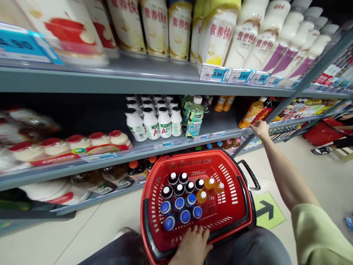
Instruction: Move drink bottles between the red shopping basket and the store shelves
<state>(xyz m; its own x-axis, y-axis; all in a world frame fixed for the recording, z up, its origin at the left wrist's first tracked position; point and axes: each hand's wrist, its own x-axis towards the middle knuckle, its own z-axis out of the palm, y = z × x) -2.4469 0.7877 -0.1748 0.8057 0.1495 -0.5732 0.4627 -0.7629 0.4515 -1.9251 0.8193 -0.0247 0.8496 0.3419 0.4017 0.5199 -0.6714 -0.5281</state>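
Observation:
My right hand (259, 129) reaches out to the lower shelf, its fingers closed at the base of a bottle with a red label (264, 112). Right beside it stands an orange drink bottle (252, 113) with a white cap, close to my fingertips. My left hand (194, 243) lies over the near side of a red shopping basket (234, 162), fingers stretched out inside, holding nothing. In the basket are several blue-capped bottles (184, 216), several dark bottles with white caps (179, 189) and a few orange bottles (202, 196).
White milk drink bottles (164, 123) and a green bottle (194, 119) stand on the lower shelf. Yogurt packs (77, 143) lie left. Larger bottles fill the upper shelf (124, 79). A floor arrow sign (268, 211) is right of the basket. Another person's shoe (322, 151) shows far right.

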